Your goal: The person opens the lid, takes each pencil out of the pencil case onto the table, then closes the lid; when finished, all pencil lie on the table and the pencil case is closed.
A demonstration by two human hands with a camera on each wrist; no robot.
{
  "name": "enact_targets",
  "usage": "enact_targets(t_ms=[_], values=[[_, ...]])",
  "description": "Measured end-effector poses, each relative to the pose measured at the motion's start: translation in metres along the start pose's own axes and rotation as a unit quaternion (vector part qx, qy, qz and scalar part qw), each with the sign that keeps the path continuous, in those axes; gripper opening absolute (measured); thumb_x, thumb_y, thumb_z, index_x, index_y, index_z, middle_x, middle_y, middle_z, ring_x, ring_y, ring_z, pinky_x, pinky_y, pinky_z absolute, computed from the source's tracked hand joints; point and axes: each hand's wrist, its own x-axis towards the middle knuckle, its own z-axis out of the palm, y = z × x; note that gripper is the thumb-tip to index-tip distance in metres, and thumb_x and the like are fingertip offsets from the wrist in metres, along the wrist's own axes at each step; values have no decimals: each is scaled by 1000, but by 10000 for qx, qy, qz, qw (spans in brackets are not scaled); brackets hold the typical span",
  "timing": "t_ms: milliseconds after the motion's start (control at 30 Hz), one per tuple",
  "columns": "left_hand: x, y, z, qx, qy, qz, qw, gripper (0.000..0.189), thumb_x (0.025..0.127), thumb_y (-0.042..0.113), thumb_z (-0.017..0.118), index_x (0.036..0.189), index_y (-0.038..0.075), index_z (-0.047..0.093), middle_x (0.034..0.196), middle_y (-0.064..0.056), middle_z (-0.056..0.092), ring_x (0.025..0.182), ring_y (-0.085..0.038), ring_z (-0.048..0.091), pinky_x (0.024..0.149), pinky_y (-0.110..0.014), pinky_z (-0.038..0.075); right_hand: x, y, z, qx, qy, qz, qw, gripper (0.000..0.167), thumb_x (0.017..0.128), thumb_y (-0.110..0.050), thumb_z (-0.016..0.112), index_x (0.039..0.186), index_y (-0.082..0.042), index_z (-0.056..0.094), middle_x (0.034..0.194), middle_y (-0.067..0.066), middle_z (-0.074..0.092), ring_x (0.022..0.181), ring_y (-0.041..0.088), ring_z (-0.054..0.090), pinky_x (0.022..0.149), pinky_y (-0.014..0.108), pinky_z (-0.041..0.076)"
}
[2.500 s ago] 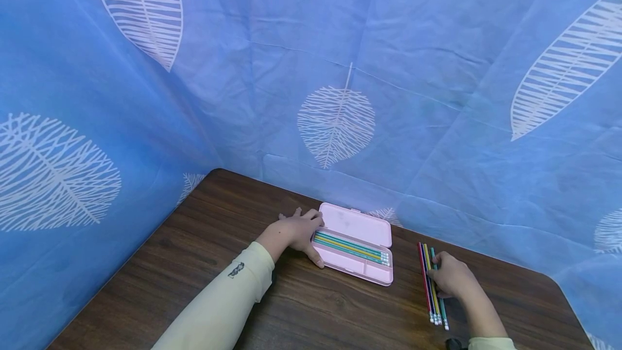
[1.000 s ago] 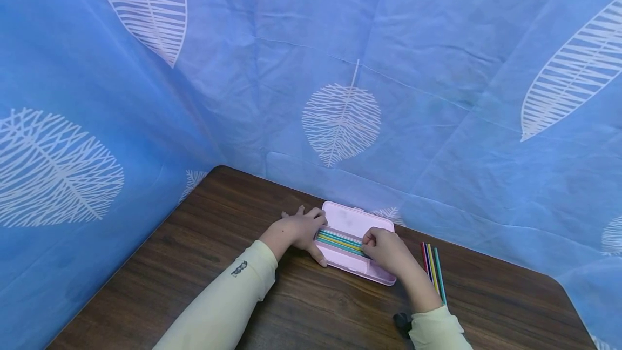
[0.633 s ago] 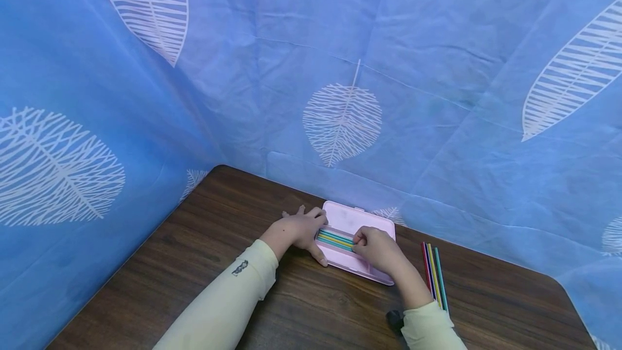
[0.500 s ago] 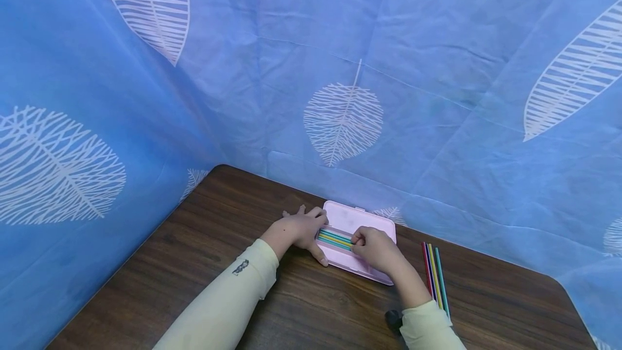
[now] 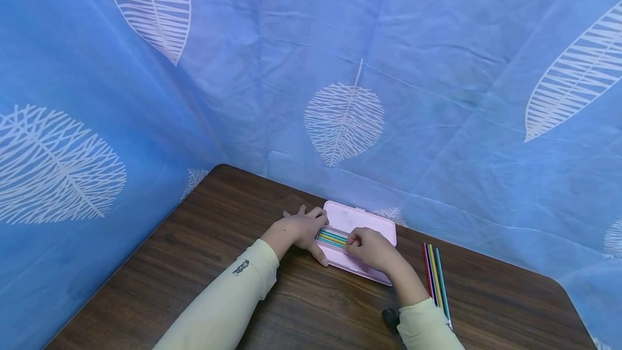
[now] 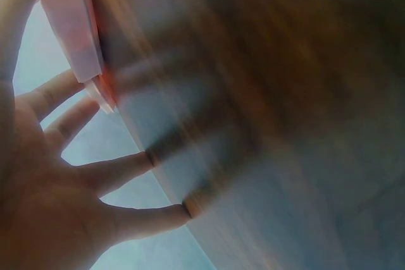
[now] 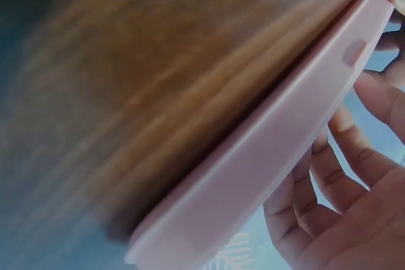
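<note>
An open pink pencil case lies near the table's back edge, with teal and yellow pencils in its tray. My left hand rests at the case's left end, fingers spread; in the left wrist view the fingers reach past the case's corner. My right hand is over the middle of the tray, thumb and forefinger together at the pencils. Whether it grips one I cannot tell. In the right wrist view the case's front wall hides the fingertips of the right hand.
Beside my right forearm a loose row of red, dark, yellow and teal pencils lies on the brown wooden table. My sleeve covers their lower ends. A blue leaf-print cloth hangs behind and to the left.
My right hand has left the pencils on the table, come left over the case and slid further left along the pencils in the tray. The left hand has stayed on the case.
</note>
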Motion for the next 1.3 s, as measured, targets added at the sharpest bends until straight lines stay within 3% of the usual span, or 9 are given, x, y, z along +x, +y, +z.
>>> enact_targets(t_ms=[433, 700, 900, 1300], values=[[1, -1, 0, 37, 49, 70, 10000, 104, 75, 71, 87, 158, 24, 47, 176, -1, 29, 164, -52, 22, 121, -83, 27, 1, 0, -2, -171, -536, -448, 9974, 4, 97, -4, 68, 100, -6, 68, 89, 2, 59, 83, 14, 54, 77, 30, 45], [-1, -1, -1, -22, 23, 62, 10000, 103, 75, 70, 88, 158, 24, 47, 176, -1, 28, 164, -52, 22, 122, -83, 26, 3, 4, -4, 186, -793, -394, 9959, 7, 98, -1, 63, 104, -5, 64, 84, 1, 54, 77, 14, 52, 72, 28, 42], [-1, 0, -2, -44, 22, 70, 10000, 102, 75, 69, 88, 157, 24, 47, 176, -1, 28, 164, -52, 21, 121, -83, 26, 7, 8, -6, 351, -1000, -587, 9926, 8, 95, 0, 62, 102, -5, 64, 85, 0, 54, 80, 14, 51, 73, 26, 40], [0, -2, 0, -31, 22, 80, 10000, 102, 76, 70, 88, 157, 24, 47, 176, 1, 27, 164, -52, 20, 121, -84, 26, 10, 13, -6, 218, -975, -900, 9909, 10, 97, -1, 64, 103, -9, 67, 78, -1, 53, 71, 13, 47, 67, 26, 40]])
